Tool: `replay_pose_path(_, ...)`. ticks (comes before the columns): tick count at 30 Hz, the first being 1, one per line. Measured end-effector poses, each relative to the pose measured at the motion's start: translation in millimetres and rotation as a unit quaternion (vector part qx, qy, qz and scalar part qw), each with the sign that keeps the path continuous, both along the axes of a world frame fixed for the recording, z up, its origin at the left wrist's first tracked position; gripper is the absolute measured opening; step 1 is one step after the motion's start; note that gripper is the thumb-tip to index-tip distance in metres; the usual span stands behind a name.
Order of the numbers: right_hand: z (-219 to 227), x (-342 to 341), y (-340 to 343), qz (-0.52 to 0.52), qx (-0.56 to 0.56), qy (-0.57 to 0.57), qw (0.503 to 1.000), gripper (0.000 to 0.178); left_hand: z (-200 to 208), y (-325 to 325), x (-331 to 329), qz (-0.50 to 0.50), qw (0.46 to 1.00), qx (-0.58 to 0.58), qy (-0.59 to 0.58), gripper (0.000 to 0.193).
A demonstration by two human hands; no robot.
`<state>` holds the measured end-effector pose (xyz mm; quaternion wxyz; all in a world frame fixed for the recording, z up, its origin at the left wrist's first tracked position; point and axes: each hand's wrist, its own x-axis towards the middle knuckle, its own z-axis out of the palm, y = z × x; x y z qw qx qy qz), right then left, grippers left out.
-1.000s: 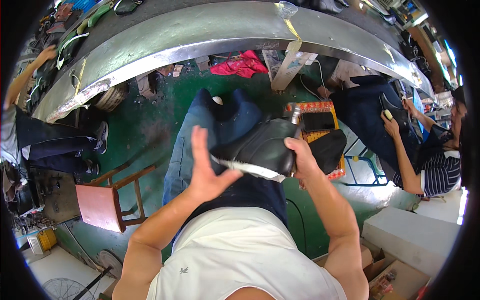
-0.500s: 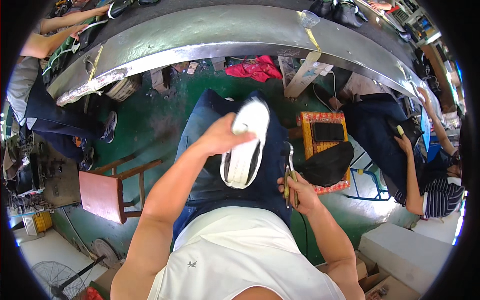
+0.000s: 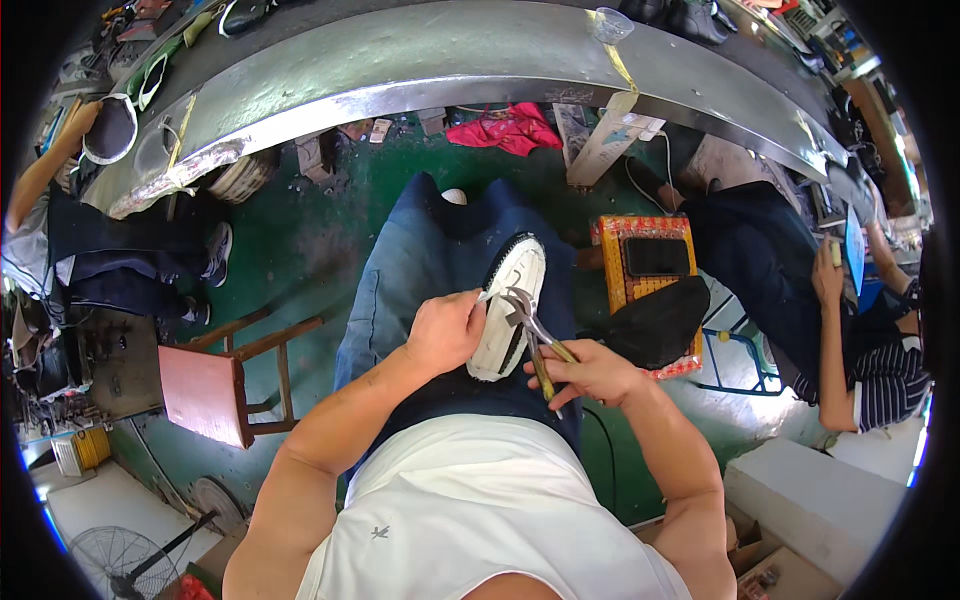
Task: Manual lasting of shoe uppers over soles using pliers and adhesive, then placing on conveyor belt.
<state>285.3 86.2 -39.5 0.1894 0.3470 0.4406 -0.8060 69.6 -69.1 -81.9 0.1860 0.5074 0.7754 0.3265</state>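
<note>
On my lap rests a shoe (image 3: 494, 350), bottom side up, its white underside edged with black along the toe and sides. My left hand (image 3: 444, 330) is closed on the left edge of the shoe, fingers curled and partly hidden. My right hand (image 3: 598, 372) grips metal pincers (image 3: 537, 332) with worn brassy handles, which stand a little spread. The jaws of the pincers are over the middle of the shoe, close to my left fingertips. Whether the jaws bite on the edge there cannot be made out.
A grey metal-edged bench (image 3: 400, 60) curves across the far side. To my right stand a stool (image 3: 615, 250) with a phone (image 3: 656, 257) and a black cloth (image 3: 660, 325). A wooden stool (image 3: 203, 392) is on the left. People sit at both sides.
The shoe has come down onto my lap and tilted a little. My left hand has shifted to its side edge. The pincers have swung from beside my right thigh to over the shoe.
</note>
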Motion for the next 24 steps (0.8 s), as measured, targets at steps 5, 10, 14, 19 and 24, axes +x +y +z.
replay_pose_path(5,-11,-29,-2,0.072,0.540,0.188,0.817,0.024,1,1,8,-0.002,0.999,0.020,-0.029,0.017)
replay_pose_path(10,11,-20,15,0.122,0.275,0.111,0.947,0.024,5,-5,-4,0.027,0.997,-0.017,-0.063,0.017)
replay_pose_path(14,-11,-6,14,0.033,-0.011,0.030,0.999,0.027,5,-1,-4,0.023,0.996,-0.002,-0.086,0.016)
replay_pose_path(19,-30,-21,-13,0.115,0.434,0.123,0.885,0.016,-4,0,-15,0.009,0.996,-0.002,-0.089,0.017)
replay_pose_path(24,13,-22,22,0.264,0.345,0.068,0.898,0.027,1,-3,0,0.000,0.996,0.039,-0.082,0.017)
